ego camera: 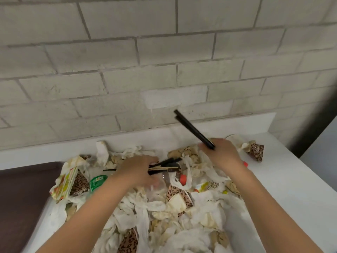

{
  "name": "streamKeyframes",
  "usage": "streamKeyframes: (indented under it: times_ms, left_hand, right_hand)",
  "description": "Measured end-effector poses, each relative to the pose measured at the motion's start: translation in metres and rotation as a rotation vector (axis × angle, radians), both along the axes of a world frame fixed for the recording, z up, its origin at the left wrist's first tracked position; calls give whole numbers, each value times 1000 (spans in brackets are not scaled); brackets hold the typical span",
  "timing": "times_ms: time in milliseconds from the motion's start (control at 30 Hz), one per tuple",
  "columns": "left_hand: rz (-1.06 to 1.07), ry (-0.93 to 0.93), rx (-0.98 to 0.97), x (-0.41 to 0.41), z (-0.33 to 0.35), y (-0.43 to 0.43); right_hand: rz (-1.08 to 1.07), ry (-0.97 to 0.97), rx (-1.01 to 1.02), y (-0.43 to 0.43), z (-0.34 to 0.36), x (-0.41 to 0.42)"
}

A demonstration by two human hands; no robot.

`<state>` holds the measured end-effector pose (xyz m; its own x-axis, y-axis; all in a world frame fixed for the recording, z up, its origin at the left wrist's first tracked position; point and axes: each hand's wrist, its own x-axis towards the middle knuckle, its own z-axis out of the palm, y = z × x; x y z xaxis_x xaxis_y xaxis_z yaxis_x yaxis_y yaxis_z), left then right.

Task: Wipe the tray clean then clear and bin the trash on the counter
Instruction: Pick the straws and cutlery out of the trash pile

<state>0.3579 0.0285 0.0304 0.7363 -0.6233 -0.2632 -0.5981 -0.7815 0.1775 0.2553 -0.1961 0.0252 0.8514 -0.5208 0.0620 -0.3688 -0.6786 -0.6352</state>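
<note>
A heap of trash [164,207] covers the white counter [284,183]: crumpled white and stained napkins, leopard-print paper cups, a printed carton, a green-labelled plastic bottle [96,182]. My left hand [136,170] is closed around a bundle of black straws and wooden sticks [164,166] lying over the heap. My right hand [222,154] grips two black straws [191,127] that point up and left toward the wall. The dark brown tray [20,198] lies at the left edge, partly under the trash.
A grey brick wall [164,61] rises right behind the counter's low white backsplash. More crumpled cups and napkins [253,148] lie at the back right. A red cap [183,178] sits in the heap. The counter's right edge drops off beside a dark gap.
</note>
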Motion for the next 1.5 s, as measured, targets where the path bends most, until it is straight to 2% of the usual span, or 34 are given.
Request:
streamKeyframes:
  times_ms: [100,200,267,433,667,767,933,1000,1100,1200,1333,1400,1500]
  left_hand:
    - [-59,-39,74,4,-14,-8]
    - [-90,-106,105,7,-23,-8]
    - [-129,-156,116,7,-30,-3]
    - [-220,-243,34,1,-40,16]
    - [-153,-332,92,12,-46,0]
    - [-109,-336,69,21,-48,-2]
    - [57,-399,-46,43,-37,-3]
    - [126,-404,-58,50,-29,-6]
    - [181,-309,-88,57,-26,-3]
    - [208,-238,-82,55,-26,12]
    - [330,-222,-166,51,-24,43]
    - [441,-111,-301,51,-19,57]
    - [527,150,-474,43,-5,73]
  right_hand:
    - [241,166,-271,-8,1,65]
    - [348,439,-403,-18,-28,119]
    - [420,525,-471,-22,-48,138]
    - [476,478,-530,-29,-69,148]
    - [492,491,-545,-29,-67,145]
    - [489,430,-495,-31,-57,138]
    - [352,95,-388,-26,-14,107]
    - [298,1,-302,-23,-4,92]
    - [225,-84,-116,-23,1,68]
    - [143,-116,59,-29,2,38]
    - [17,-69,169,-40,-7,15]
    - [-15,-69,288,-40,-12,7]
    - [-1,-51,296,-26,-20,-2]
